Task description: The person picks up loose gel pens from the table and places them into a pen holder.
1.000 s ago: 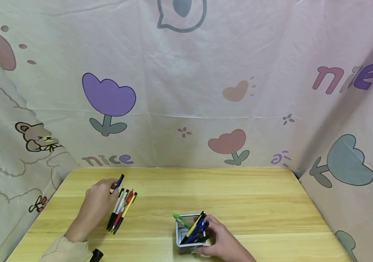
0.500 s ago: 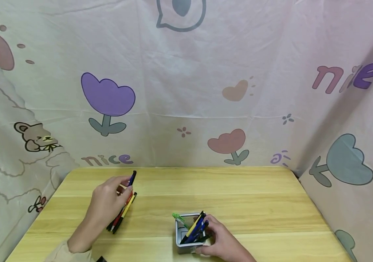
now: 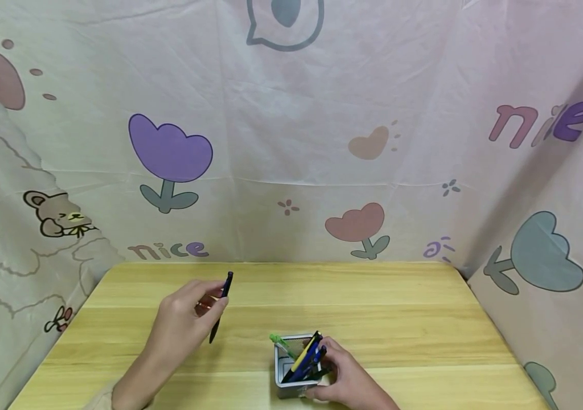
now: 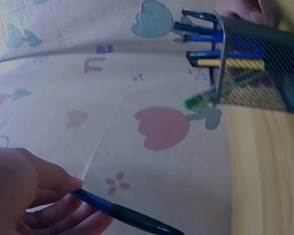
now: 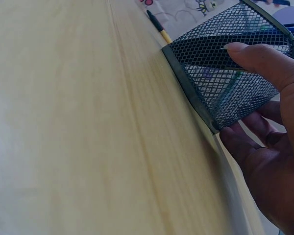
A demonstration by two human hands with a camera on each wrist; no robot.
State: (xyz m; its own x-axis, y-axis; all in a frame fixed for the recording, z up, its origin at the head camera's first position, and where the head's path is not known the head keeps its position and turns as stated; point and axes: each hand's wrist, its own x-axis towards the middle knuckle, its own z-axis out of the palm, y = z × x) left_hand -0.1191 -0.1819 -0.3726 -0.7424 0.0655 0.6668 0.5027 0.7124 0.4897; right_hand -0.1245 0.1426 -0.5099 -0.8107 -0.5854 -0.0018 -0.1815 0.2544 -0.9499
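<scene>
My left hand (image 3: 184, 327) pinches a blue pen (image 4: 95, 200) with a black grip between thumb and fingers, tilted over the left-centre of the table. Around the right side of a square mesh pen holder (image 3: 291, 390) at the front centre, my right hand (image 3: 345, 376) curls its fingers, with the thumb on the mesh in the right wrist view. The holder stands upright. Inside lean a green pen (image 4: 198, 100), a yellow-and-black pen (image 4: 230, 63) and several blue pens (image 4: 206, 38).
A yellow pen (image 5: 159, 27) lies on the wooden table (image 3: 399, 319) beyond the holder in the right wrist view; in the head view my left hand and forearm cover that spot. A printed curtain (image 3: 271, 142) closes off the back and both sides.
My left hand has carried the blue pen rightward from the loose pens toward the holder, and now hides those pens. My right hand and the holder have stayed in place.
</scene>
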